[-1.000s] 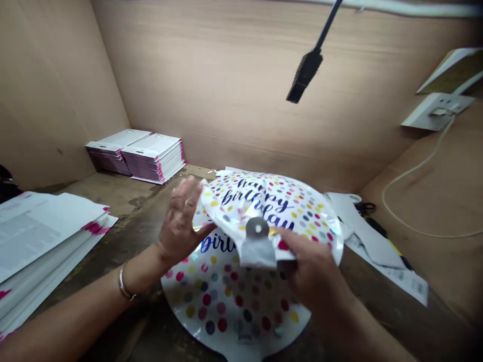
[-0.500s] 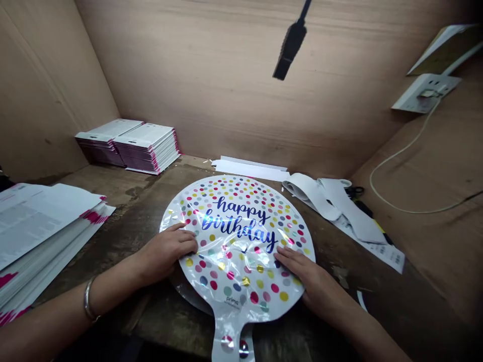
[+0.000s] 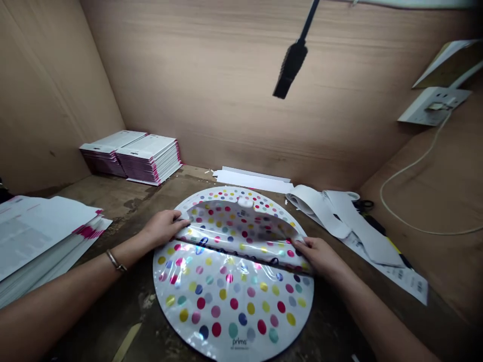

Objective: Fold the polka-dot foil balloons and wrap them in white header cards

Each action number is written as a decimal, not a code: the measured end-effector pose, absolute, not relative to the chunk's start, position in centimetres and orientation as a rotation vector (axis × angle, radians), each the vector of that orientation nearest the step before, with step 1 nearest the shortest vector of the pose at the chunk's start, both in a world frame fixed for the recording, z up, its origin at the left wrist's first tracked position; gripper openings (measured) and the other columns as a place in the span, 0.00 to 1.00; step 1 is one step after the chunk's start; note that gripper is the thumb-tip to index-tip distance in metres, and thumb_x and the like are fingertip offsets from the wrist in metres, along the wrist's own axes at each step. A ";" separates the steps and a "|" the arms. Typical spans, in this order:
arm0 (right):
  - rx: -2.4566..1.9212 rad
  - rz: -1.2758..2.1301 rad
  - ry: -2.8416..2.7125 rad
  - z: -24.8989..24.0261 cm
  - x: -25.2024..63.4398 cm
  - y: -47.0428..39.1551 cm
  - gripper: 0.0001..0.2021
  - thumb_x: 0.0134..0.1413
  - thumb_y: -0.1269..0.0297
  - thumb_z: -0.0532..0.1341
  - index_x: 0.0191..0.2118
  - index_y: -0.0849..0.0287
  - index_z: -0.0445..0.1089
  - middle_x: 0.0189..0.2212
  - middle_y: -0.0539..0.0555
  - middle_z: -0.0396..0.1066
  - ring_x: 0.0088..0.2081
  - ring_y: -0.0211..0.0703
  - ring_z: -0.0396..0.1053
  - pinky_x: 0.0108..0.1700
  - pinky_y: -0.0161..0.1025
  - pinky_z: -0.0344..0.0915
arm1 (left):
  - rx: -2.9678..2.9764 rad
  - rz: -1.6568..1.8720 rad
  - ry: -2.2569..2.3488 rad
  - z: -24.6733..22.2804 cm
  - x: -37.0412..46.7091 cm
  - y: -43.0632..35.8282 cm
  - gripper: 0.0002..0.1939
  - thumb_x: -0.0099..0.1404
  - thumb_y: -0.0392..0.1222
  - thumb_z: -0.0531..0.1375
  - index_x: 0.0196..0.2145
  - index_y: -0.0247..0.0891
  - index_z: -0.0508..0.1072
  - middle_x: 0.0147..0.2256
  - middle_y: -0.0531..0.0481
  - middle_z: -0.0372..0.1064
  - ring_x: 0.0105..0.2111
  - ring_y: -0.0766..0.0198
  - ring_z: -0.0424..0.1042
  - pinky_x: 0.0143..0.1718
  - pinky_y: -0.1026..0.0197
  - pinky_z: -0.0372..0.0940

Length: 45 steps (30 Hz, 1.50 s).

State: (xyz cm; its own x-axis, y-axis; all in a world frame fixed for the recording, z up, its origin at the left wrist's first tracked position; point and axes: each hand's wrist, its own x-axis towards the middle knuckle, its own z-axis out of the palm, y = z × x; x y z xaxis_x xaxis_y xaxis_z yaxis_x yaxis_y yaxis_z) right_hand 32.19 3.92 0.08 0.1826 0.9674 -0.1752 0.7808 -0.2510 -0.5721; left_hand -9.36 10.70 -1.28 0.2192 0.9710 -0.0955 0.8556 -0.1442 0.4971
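A white foil balloon with coloured dots lies flat on the table, with "prima" printed near its lower edge. Across its upper half lies a folded, dotted foil balloon, its far edge curled up and a small white tab at the middle. Blue lettering shows only in part along the near edge of the fold. My left hand pinches the left end of the folded foil, and a metal bangle circles that wrist. Gripping the right end is my right hand, fingertips partly hidden.
Printed cards are stacked at the back left, with a larger pile nearer on the left. White paper strips lie by the back wall. Label tape curls at right, near black scissors. A black connector hangs overhead.
The "happy birthday" balloon lay flat under both hands; now dotted foil is folded over, hiding most of the lettering. Both hands have gone from resting on it to gripping the fold's ends.
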 end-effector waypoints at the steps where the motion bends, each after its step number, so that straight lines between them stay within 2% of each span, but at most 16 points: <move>1: -2.155 0.667 -1.665 -0.1 32.1 4.6 0.18 0.50 0.52 0.55 0.19 0.60 0.68 0.15 0.49 0.66 0.22 0.40 0.64 0.23 0.34 0.55 | 2.058 0.338 1.716 -1.3 -9.1 11.2 0.20 0.61 0.57 0.50 0.28 0.38 0.70 0.21 0.52 0.68 0.23 0.61 0.67 0.22 0.64 0.55; 4: -2.282 0.493 -1.702 -0.2 31.7 5.5 0.17 0.52 0.55 0.54 0.18 0.58 0.65 0.17 0.51 0.67 0.24 0.41 0.64 0.25 0.35 0.52 | 2.099 0.317 1.780 -1.3 -8.8 12.1 0.18 0.59 0.57 0.53 0.27 0.40 0.70 0.25 0.50 0.70 0.27 0.59 0.68 0.25 0.63 0.53; 7: -2.344 0.381 -1.742 0.0 31.2 5.7 0.16 0.56 0.59 0.51 0.21 0.57 0.67 0.23 0.53 0.71 0.28 0.43 0.67 0.28 0.35 0.54 | 2.137 0.297 1.817 -1.3 -8.8 12.2 0.17 0.59 0.57 0.53 0.28 0.41 0.70 0.28 0.48 0.71 0.29 0.57 0.69 0.26 0.63 0.53; 10: -2.387 0.311 -1.774 0.2 30.8 5.6 0.15 0.57 0.60 0.49 0.25 0.57 0.68 0.27 0.55 0.72 0.30 0.44 0.69 0.29 0.35 0.56 | 2.157 0.262 1.803 -1.3 -9.2 12.0 0.17 0.62 0.56 0.50 0.30 0.42 0.70 0.25 0.49 0.70 0.28 0.58 0.69 0.26 0.63 0.52; 13: -2.409 0.238 -1.808 0.1 30.6 5.2 0.15 0.59 0.59 0.48 0.28 0.56 0.68 0.27 0.55 0.73 0.31 0.44 0.69 0.30 0.35 0.56 | 2.150 0.234 1.796 -1.2 -9.8 11.5 0.18 0.64 0.55 0.48 0.31 0.42 0.70 0.22 0.51 0.69 0.26 0.59 0.69 0.26 0.63 0.52; 18: -2.459 0.109 -1.847 -0.6 30.4 4.1 0.17 0.59 0.54 0.46 0.27 0.55 0.65 0.26 0.55 0.72 0.31 0.48 0.69 0.29 0.37 0.54 | 2.094 0.236 1.926 -1.3 -10.7 10.9 0.20 0.62 0.59 0.49 0.28 0.41 0.70 0.25 0.51 0.70 0.28 0.59 0.69 0.26 0.63 0.52; 25: -2.467 0.066 -1.919 -1.4 31.1 3.9 0.17 0.60 0.55 0.46 0.27 0.55 0.65 0.26 0.56 0.73 0.30 0.48 0.71 0.28 0.37 0.55 | 2.207 0.176 1.901 -1.7 -10.8 10.1 0.17 0.66 0.52 0.47 0.31 0.42 0.70 0.28 0.49 0.72 0.29 0.59 0.70 0.26 0.63 0.52; 30: -2.453 0.063 -1.958 -1.1 30.7 4.4 0.18 0.60 0.55 0.46 0.29 0.56 0.67 0.27 0.57 0.74 0.31 0.48 0.72 0.27 0.38 0.55 | 2.246 0.054 2.004 -1.4 -11.1 10.6 0.18 0.66 0.53 0.46 0.34 0.41 0.70 0.28 0.45 0.73 0.29 0.55 0.71 0.26 0.62 0.55; 32: -2.458 0.061 -1.962 -1.1 30.4 4.4 0.17 0.60 0.55 0.47 0.29 0.56 0.68 0.27 0.57 0.74 0.31 0.48 0.72 0.27 0.38 0.55 | 2.220 0.016 2.050 -0.7 -10.9 10.9 0.18 0.64 0.54 0.49 0.33 0.39 0.71 0.29 0.43 0.73 0.31 0.52 0.72 0.28 0.59 0.58; 34: -2.468 0.057 -1.965 -1.1 30.1 4.4 0.17 0.60 0.55 0.48 0.29 0.56 0.69 0.27 0.58 0.74 0.30 0.49 0.72 0.27 0.38 0.56 | 2.231 0.033 2.112 0.1 -9.7 10.6 0.17 0.64 0.50 0.51 0.38 0.36 0.72 0.35 0.38 0.74 0.38 0.47 0.71 0.37 0.53 0.61; 36: -2.478 0.039 -1.970 -1.2 30.2 4.3 0.17 0.60 0.55 0.48 0.30 0.56 0.69 0.27 0.59 0.74 0.30 0.49 0.72 0.27 0.38 0.57 | 2.321 0.108 2.104 0.5 -7.2 9.4 0.18 0.64 0.43 0.50 0.49 0.33 0.68 0.48 0.33 0.68 0.52 0.43 0.62 0.50 0.45 0.54; 38: -2.482 0.014 -1.985 -1.1 30.4 4.3 0.18 0.61 0.55 0.47 0.32 0.57 0.70 0.27 0.59 0.74 0.31 0.49 0.72 0.28 0.39 0.58 | 2.547 0.234 1.807 0.2 -3.8 7.4 0.24 0.65 0.38 0.49 0.59 0.37 0.58 0.61 0.40 0.51 0.62 0.49 0.47 0.59 0.46 0.43; 39: -2.486 0.000 -1.992 -1.0 30.4 4.2 0.19 0.61 0.55 0.46 0.33 0.57 0.70 0.27 0.59 0.74 0.31 0.50 0.72 0.28 0.39 0.59 | 2.671 0.231 1.481 -0.2 -2.2 6.3 0.26 0.66 0.41 0.49 0.62 0.40 0.53 0.64 0.44 0.45 0.64 0.51 0.43 0.61 0.46 0.40; 41: -2.496 -0.036 -2.002 -0.6 29.9 3.8 0.19 0.61 0.56 0.46 0.35 0.59 0.71 0.28 0.61 0.74 0.32 0.52 0.72 0.31 0.42 0.62 | 2.724 0.186 1.070 -1.2 0.5 4.3 0.30 0.68 0.50 0.48 0.64 0.42 0.47 0.65 0.45 0.42 0.64 0.51 0.40 0.61 0.46 0.39; 43: -2.471 -0.109 -2.022 -0.2 28.2 2.8 0.19 0.61 0.58 0.46 0.43 0.61 0.70 0.39 0.65 0.73 0.43 0.57 0.70 0.40 0.48 0.64 | 2.711 0.151 0.947 -2.2 1.8 2.9 0.31 0.68 0.54 0.46 0.64 0.42 0.46 0.65 0.44 0.40 0.64 0.49 0.39 0.61 0.44 0.39; 45: -2.289 -0.148 -2.175 0.0 25.3 1.4 0.21 0.61 0.60 0.48 0.56 0.63 0.63 0.56 0.67 0.62 0.59 0.58 0.56 0.54 0.53 0.57 | 2.709 0.152 0.969 -2.8 2.0 2.5 0.30 0.69 0.54 0.46 0.64 0.42 0.46 0.65 0.42 0.39 0.64 0.47 0.38 0.61 0.42 0.38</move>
State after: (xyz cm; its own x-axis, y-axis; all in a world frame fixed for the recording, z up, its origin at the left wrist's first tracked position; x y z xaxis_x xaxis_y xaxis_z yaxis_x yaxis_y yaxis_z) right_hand 25.31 1.39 -0.02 0.0487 0.9973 0.0543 0.9955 -0.0529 0.0790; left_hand 2.01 2.47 -2.84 0.7721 0.6354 0.0111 0.6083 -0.7439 0.2767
